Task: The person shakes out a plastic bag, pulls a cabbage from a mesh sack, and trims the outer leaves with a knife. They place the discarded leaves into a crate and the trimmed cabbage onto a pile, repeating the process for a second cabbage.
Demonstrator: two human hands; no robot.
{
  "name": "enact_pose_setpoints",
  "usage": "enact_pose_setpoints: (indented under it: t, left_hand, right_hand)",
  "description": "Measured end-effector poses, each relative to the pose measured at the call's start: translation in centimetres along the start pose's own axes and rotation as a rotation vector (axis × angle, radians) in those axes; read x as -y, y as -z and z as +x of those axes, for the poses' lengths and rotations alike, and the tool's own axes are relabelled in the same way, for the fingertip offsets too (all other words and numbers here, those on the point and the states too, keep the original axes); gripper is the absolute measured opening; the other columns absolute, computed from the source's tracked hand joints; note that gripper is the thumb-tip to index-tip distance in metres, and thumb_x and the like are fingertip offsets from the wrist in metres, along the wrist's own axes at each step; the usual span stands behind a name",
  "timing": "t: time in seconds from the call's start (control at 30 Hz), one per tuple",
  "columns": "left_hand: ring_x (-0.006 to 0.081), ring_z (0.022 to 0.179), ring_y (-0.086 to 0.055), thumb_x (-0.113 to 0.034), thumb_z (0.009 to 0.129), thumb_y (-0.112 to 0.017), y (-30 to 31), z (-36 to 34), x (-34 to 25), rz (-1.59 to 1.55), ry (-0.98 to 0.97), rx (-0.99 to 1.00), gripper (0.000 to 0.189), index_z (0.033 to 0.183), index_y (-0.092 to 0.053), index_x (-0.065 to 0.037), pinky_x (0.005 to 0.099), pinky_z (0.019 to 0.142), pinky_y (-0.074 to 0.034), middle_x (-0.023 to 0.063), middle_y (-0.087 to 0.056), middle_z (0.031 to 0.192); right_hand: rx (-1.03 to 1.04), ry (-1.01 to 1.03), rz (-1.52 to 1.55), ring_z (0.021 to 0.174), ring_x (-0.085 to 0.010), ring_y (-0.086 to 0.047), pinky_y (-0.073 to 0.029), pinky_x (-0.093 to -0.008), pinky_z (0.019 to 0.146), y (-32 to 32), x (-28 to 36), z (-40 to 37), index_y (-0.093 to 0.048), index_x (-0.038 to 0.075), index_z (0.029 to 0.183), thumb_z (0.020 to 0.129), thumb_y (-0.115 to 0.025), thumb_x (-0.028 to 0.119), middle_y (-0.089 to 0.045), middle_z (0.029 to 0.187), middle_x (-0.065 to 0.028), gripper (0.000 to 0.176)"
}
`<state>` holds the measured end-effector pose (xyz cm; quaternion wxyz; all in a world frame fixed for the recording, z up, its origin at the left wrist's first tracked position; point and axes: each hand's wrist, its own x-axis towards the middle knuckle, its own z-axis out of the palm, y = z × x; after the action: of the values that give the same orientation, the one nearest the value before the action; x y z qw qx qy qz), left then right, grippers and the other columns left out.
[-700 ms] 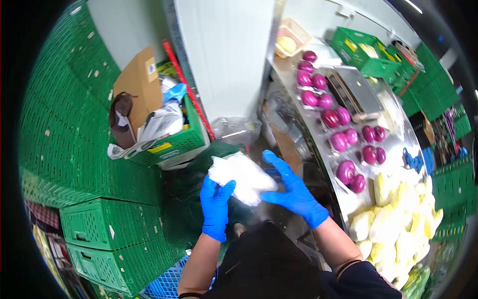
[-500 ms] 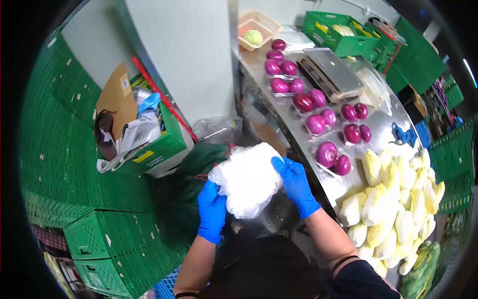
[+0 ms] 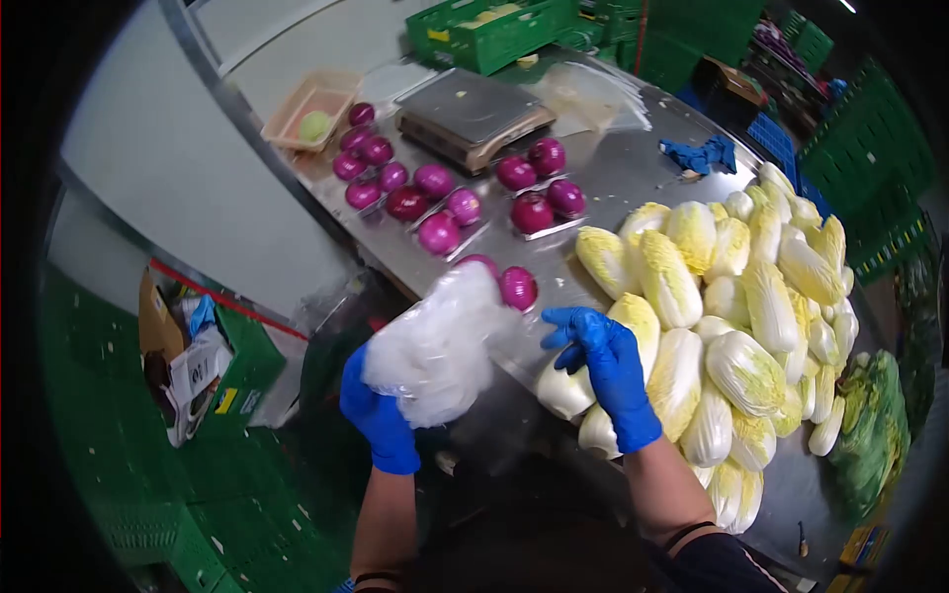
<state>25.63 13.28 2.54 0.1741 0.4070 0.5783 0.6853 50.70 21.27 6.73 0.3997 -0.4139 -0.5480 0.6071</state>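
My left hand (image 3: 381, 410), in a blue glove, is closed around the lower left side of a crumpled wad of thin whitish plastic (image 3: 435, 351). The wad hangs in front of the steel table's near edge and partly hides a pack of red onions (image 3: 517, 288). My right hand (image 3: 600, 366), gloved in blue too, is apart from the plastic, its fingers bent and spread with nothing visible in them. Just beside and behind this hand lies a big pile of pale yellow-white Chinese cabbages (image 3: 677, 381).
Wrapped red onions (image 3: 438, 232) stand near a scale (image 3: 474, 114) on the steel table (image 3: 613, 163). A beige tub (image 3: 316, 104), green crate (image 3: 489, 35) and crumpled blue gloves (image 3: 699, 155) are farther back. A green bin with cardboard (image 3: 232, 361) stands left; a green net sack (image 3: 872, 425), right.
My right hand has let go of the plastic wad and moved right. The view has turned toward the table and cabbages; my left hand still holds the wad.
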Motion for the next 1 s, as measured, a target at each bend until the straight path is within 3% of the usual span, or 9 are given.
enact_pose_setpoints:
  t: [0.2,0.27,0.4,0.5,0.53,0.63,0.7,0.83,1.0]
  left_hand:
    - [0.0217,0.091,-0.062,-0.011,0.088,-0.055,-6.8,-1.3,-3.6,0.332,-0.551,0.350,0.022,0.104,-0.062,0.003,0.0358,0.081,-0.050,0.0102,-0.065,0.101]
    - [0.0228,0.088,-0.063,-0.003,0.087,-0.051,-8.2,-1.4,-2.4,-0.022,-0.110,-0.019,0.023,0.107,-0.061,0.004,0.0363,0.081,-0.051,0.0107,-0.065,0.102]
    - [0.0233,0.106,-0.057,-0.019,0.095,-0.047,-6.7,2.4,3.9,-0.766,0.555,0.113,0.035,0.121,-0.053,0.003,0.0387,0.092,-0.047,0.0131,-0.061,0.112]
    - [0.0246,0.103,-0.058,-0.025,0.095,-0.046,-8.1,5.4,2.2,-0.764,0.462,0.451,0.035,0.119,-0.056,0.000,0.0382,0.092,-0.047,0.0125,-0.062,0.113]
    - [0.0239,0.102,-0.059,-0.031,0.095,-0.045,-8.2,6.7,3.7,-1.067,0.824,0.404,0.038,0.116,-0.058,-0.003,0.0374,0.090,-0.047,0.0113,-0.063,0.113]
    - [0.0240,0.101,-0.059,-0.026,0.092,-0.050,-7.8,8.7,5.5,-1.061,0.818,0.419,0.034,0.112,-0.059,0.000,0.0374,0.090,-0.047,0.0127,-0.063,0.110]
    - [0.0245,0.101,-0.059,-0.011,0.086,-0.052,-8.1,9.7,5.6,-0.479,0.378,0.440,0.035,0.118,-0.055,0.003,0.0361,0.089,-0.048,0.0125,-0.062,0.110]
    - [0.0252,0.113,-0.054,0.006,0.079,-0.044,-8.2,10.6,0.0,-0.398,0.117,0.797,0.054,0.133,-0.045,0.000,0.0343,0.095,-0.045,0.0132,-0.054,0.123]
    - [0.0277,0.130,-0.040,-0.021,0.085,-0.051,-10.5,9.8,-3.4,-0.434,0.366,0.939,0.065,0.142,-0.030,0.002,0.0400,0.110,-0.030,0.0155,-0.040,0.140]
  right_hand:
    - [-0.104,-0.149,-0.003,0.081,-0.0119,-0.060,-0.049,-0.0262,0.073,2.2,0.0,-0.8,-0.061,-0.001,0.114,0.087,-0.065,0.031,-0.065,0.095,-0.0069,0.043]
    - [-0.206,0.019,0.261,0.086,-0.0106,-0.059,-0.047,-0.0256,0.078,3.8,-0.8,-1.1,-0.061,-0.001,0.113,0.088,-0.063,0.023,-0.065,0.096,-0.0052,0.035]
    - [-0.422,-0.074,0.418,0.084,-0.0099,-0.059,-0.047,-0.0232,0.075,5.2,-1.6,-2.9,-0.062,0.003,0.112,0.088,-0.061,0.019,-0.064,0.097,-0.0016,0.030]
    - [-0.476,0.040,0.415,0.084,-0.0107,-0.060,-0.048,-0.0231,0.073,5.8,-2.8,-3.8,-0.063,0.003,0.111,0.086,-0.062,0.020,-0.064,0.099,-0.0027,0.030]
    - [-0.568,0.007,0.388,0.087,-0.0125,-0.061,-0.050,-0.0251,0.075,5.6,-1.5,-4.1,-0.062,0.000,0.111,0.087,-0.061,0.017,-0.064,0.101,-0.0049,0.029]
    - [-0.592,0.113,0.465,0.095,-0.0140,-0.062,-0.049,-0.0254,0.085,6.3,0.1,-3.8,-0.057,-0.002,0.121,0.090,-0.053,0.012,-0.063,0.111,-0.0076,0.035]
    - [-0.642,0.156,0.454,0.094,-0.0137,-0.062,-0.049,-0.0256,0.084,6.5,1.1,-3.1,-0.059,-0.002,0.119,0.091,-0.055,0.013,-0.064,0.110,-0.0077,0.032]
    - [-0.614,0.218,0.419,0.098,-0.0128,-0.059,-0.047,-0.0257,0.087,6.8,2.6,-2.0,-0.062,0.000,0.115,0.091,-0.056,0.014,-0.063,0.112,-0.0061,0.028]
    - [-0.509,0.252,0.512,0.102,-0.0128,-0.056,-0.045,-0.0272,0.090,5.7,2.9,-1.2,-0.061,0.001,0.115,0.093,-0.050,0.016,-0.062,0.113,-0.0045,0.029]
